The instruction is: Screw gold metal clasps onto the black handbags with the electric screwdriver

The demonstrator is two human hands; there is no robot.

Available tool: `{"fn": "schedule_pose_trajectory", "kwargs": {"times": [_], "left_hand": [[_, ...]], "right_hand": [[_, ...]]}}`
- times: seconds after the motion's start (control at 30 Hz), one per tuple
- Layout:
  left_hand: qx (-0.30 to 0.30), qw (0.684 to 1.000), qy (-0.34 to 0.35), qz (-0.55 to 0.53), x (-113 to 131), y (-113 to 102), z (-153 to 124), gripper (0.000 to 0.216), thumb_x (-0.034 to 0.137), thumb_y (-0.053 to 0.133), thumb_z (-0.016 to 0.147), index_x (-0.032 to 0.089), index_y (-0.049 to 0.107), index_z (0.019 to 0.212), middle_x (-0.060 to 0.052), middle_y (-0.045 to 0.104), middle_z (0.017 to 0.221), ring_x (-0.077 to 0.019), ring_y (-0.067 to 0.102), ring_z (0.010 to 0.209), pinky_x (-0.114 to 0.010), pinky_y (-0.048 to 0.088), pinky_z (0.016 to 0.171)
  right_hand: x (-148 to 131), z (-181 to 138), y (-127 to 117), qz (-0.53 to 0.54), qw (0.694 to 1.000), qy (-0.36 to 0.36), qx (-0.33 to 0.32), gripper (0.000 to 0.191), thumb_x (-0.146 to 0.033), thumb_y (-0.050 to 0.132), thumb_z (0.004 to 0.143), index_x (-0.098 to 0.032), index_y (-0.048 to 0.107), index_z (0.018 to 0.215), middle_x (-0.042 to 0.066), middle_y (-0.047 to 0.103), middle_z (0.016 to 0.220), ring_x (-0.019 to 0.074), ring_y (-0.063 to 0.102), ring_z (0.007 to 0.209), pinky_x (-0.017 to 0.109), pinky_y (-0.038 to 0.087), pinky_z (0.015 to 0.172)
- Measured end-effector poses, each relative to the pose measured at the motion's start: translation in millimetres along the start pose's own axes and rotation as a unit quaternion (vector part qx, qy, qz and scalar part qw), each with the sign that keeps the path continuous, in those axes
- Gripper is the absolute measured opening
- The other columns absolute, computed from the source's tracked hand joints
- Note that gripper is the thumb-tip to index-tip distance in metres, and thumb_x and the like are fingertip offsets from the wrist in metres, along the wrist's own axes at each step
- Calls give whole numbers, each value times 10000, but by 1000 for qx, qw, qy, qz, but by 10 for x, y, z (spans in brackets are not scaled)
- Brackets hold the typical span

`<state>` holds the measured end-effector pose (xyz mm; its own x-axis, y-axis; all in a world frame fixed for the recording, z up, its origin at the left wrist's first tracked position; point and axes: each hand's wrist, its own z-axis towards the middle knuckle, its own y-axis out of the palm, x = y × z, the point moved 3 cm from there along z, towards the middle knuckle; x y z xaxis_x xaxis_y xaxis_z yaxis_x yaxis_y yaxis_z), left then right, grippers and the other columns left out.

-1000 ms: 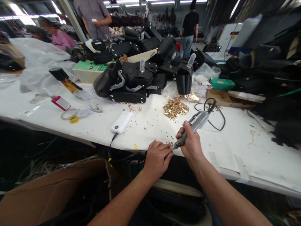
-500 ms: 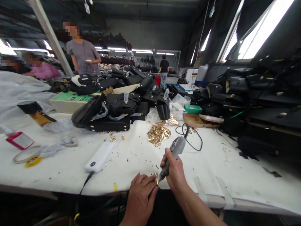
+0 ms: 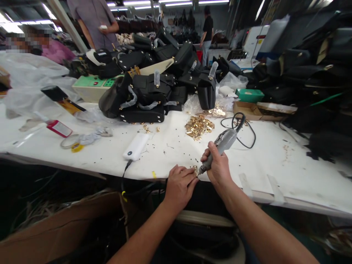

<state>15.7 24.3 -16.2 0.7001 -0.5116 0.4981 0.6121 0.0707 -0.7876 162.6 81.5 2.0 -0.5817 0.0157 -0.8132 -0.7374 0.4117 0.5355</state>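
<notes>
Near the table's front edge, my right hand (image 3: 218, 163) is wrapped round a grey electric screwdriver (image 3: 224, 141), which slants down to the left. Its tip meets a small gold metal piece (image 3: 195, 170). My left hand (image 3: 180, 183) presses that piece with its fingertips, and its fingers hide part of it. Below my hands lies something black, partly hidden by my wrists. Farther up the table is a heap of similar gold metal pieces (image 3: 198, 127), with tiny dark bits scattered between it and my hands.
A white power bank (image 3: 136, 146) with a black cable stands left of my hands. Black handbags (image 3: 145, 95) are piled behind. A red bottle (image 3: 59, 128) and yellow tape roll (image 3: 77, 147) lie at left. A cardboard box (image 3: 247, 110) is back right. A person (image 3: 96, 22) stands across the table.
The view has tipped downward and shifted left, so the table sits higher and more shows beneath its edge. Both hands keep their hold, with the screwdriver still against the gold piece.
</notes>
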Motion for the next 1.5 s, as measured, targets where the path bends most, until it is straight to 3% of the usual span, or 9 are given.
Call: {"fn": "schedule_pose_trajectory", "kwargs": {"times": [0.57,1.2,1.5], "left_hand": [[1,1000,3,3,-13,22,-9,175,288,650,944,294,747,1089,-5,754,1189,-244,635,1026,-555,431,1022],[0,1000,2,6,-13,25,-11,199,288,628,955,290,743,1118,-15,752,1193,-247,634,1026,-549,445,1011],[-2,1000,-3,2,-17,42,-13,219,299,604,969,301,739,1141,-25,752,1188,-246,625,1043,-562,429,1031]], "right_hand": [[-16,-12,-10,32,999,-2,10,436,-479,857,721,-192,546,828,-72,549,606,86,508,468,206,457,455],[-101,-31,34,17,1000,-22,3,427,-472,851,731,-192,530,765,-68,545,592,83,499,465,204,454,446],[-119,-87,46,-56,997,-40,-25,404,-493,839,738,-172,598,785,-34,568,563,104,500,466,206,405,406]]}}
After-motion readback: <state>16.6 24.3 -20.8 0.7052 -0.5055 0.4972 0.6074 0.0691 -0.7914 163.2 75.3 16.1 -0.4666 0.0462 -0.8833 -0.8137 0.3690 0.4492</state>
